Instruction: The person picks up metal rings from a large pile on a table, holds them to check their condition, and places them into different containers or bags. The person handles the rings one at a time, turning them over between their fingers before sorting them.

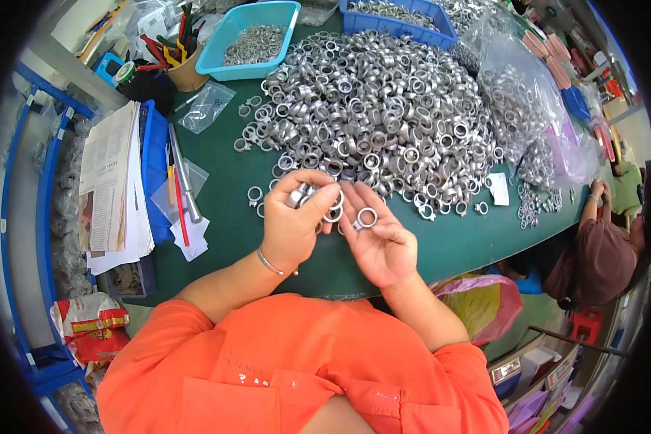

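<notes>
Loosely, metal ring (359, 222) lies on extended right fingers (352, 197) (left fingers (307, 176) clutch several).

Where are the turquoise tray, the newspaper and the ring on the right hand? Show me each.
Turquoise tray (242, 71): head view, front wall.
Newspaper (108, 181): head view, middle of its page.
Ring (359, 223) on the right hand (385, 249): head view, lower left of the band.

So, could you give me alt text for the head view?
A person's left fingers hold several small metal rings, while a single ring lies against the right fingers, over a green table heaped with similar rings.
</notes>
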A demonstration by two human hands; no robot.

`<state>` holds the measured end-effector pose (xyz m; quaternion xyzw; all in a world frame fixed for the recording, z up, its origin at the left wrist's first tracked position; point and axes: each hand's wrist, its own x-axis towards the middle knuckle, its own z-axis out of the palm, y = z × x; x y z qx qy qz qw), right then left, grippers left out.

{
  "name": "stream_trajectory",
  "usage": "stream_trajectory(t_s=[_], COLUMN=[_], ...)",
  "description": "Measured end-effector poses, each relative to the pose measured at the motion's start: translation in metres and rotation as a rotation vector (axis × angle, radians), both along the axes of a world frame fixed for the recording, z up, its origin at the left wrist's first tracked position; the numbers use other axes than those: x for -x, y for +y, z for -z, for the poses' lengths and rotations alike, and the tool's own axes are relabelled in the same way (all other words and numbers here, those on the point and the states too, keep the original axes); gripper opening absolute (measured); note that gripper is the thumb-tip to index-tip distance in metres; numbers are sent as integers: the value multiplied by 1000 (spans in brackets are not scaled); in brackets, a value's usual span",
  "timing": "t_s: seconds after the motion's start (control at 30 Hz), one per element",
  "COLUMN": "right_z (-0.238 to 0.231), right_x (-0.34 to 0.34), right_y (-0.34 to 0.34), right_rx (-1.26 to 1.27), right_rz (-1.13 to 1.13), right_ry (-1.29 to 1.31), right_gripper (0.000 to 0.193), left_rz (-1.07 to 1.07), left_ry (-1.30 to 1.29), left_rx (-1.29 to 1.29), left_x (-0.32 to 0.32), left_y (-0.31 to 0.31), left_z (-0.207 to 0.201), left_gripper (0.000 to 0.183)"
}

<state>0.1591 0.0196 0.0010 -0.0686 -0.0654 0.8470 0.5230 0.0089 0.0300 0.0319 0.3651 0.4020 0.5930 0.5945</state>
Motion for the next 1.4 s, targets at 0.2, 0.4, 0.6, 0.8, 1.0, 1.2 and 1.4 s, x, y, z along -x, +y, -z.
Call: stream_trajectory(t_s=[0.2,0.4,0.6,0.8,1.0,1.2,1.4], right_z=[-1,1,3,2,6,1,-2], right_x=[-8,-7,-6,-3,-2,-4,-3], right_y=[0,-1,-1,-3,-4,-6,-6], right_rx=[-10,71,-33,-172,-436,-463,-421], right_rz=[16,13,69,127,160,126,114], right_ry=[-35,81,-92,-273,-480,-548,-479], right_gripper=[67,65,58,58,62,68,62], left_rz=[6,21,17,161,378,389,408], left_ry=[-71,-71,-72,103,269,244,152], left_rx=[86,123,126,176,192,198,364], left_x=[-1,0,0,4,-2,-3,-1], left_y=[-7,-9,-8,-9,-10,-10,-10], left_z=[7,8,11,11,9,11,6], left_gripper=[10,11,11,10,18,14,14])
